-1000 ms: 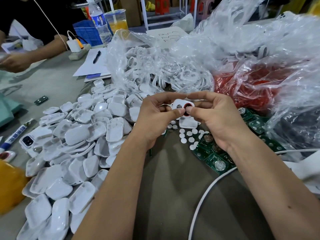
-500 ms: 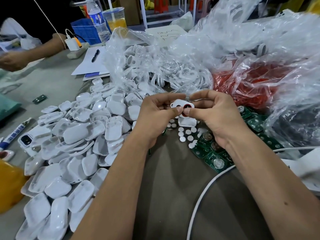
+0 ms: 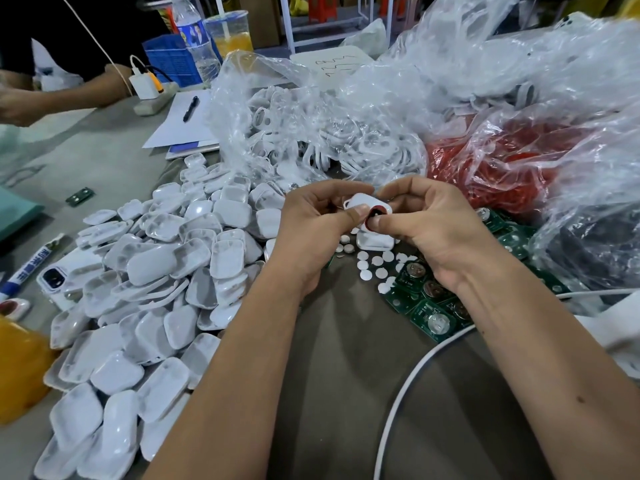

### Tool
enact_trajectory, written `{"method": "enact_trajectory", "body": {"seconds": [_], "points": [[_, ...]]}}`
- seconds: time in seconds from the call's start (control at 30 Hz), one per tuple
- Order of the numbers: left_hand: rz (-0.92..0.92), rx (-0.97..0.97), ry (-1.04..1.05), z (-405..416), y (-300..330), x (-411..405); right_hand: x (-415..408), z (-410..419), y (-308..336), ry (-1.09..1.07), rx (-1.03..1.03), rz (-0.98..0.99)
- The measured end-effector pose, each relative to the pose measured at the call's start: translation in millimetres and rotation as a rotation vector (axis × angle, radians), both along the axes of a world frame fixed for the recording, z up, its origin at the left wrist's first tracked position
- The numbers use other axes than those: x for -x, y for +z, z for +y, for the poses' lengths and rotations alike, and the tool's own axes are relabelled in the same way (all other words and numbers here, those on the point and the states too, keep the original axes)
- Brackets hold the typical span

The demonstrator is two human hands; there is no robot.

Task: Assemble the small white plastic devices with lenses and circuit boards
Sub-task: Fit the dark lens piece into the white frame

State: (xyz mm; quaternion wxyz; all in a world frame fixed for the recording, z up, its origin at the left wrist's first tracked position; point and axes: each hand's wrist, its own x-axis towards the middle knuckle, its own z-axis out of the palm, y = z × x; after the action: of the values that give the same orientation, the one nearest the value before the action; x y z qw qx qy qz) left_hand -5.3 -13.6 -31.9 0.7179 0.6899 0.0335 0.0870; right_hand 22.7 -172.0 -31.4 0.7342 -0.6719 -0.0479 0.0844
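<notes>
Both hands hold one small white plastic shell (image 3: 362,201) above the table's middle. My left hand (image 3: 313,225) pinches its left end with thumb and fingers. My right hand (image 3: 429,223) grips the right end, thumb pressing on a red lens (image 3: 375,213) set in the shell. Below the hands lie another white shell (image 3: 374,241), several small white round discs (image 3: 375,263) and several green circuit boards (image 3: 431,313) with coin cells.
A big heap of white shell halves (image 3: 156,289) fills the left. Clear bags hold white parts (image 3: 311,147) and red parts (image 3: 491,168) at the back. A white cable (image 3: 408,382) crosses the front right. Another person's arm (image 3: 69,95), a marker (image 3: 29,268) and a bottle (image 3: 194,39) are at far left.
The shell has tilted in my hands and my right thumb now covers more of the red lens. Both hands stay in much the same place.
</notes>
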Motion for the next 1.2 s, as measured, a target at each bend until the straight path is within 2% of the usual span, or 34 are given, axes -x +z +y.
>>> {"method": "enact_trajectory", "body": {"seconds": [0.27, 0.4, 0.57, 0.77, 1.1, 1.2], "points": [[0.001, 0.068, -0.066, 6.7, -0.7, -3.0, 0.4, -1.0, 3.9, 0.023, -0.232, 0.161], [0.002, 0.079, -0.068, 5.6, 0.2, -2.5, 1.2, 1.1, 4.5, -0.002, -0.244, 0.155], [-0.009, -0.030, -0.075, 4.5, -1.1, -2.3, 1.8, 3.9, 2.2, -0.091, -0.206, 0.092], [0.015, 0.029, -0.067, 3.8, -3.2, -2.2, 2.5, 6.3, 2.2, -0.134, -0.212, 0.024], [-0.008, -0.028, -0.014, 1.1, -4.4, -1.0, 0.6, 5.1, -0.2, -0.113, -0.162, 0.024], [-0.010, -0.029, -0.020, 1.9, -4.0, -1.0, -0.7, 2.7, 0.1, -0.063, -0.203, 0.088]]}}
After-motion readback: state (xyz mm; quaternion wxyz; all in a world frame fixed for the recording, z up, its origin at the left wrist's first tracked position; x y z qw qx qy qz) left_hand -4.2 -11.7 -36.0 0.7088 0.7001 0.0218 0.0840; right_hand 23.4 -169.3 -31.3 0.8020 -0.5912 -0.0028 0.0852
